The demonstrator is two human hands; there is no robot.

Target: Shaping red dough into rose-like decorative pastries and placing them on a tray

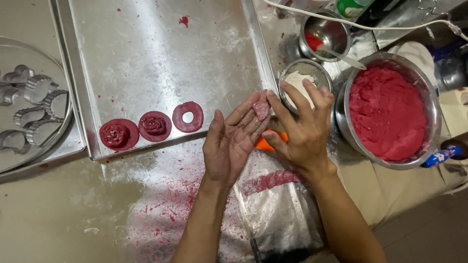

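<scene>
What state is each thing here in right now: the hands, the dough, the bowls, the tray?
left hand: open, palm up, dough piece on fingertips
right hand: fingers spread, beside dough piece
dough piece: small, pink lump
large bowl: full of red dough
flour bowl: partly filled
baking tray: holds three shaped red pieces

**One head-worn view, looking steeply down on the work surface**

The single camera sits above the person's forearms, which enter from 6 o'clock, and faces almost straight down. It is close: the metal tray (161,63) fills 11 to 12 o'clock, the bowl of red dough (390,112) lies at 3 o'clock. No second view overlaps.
</scene>
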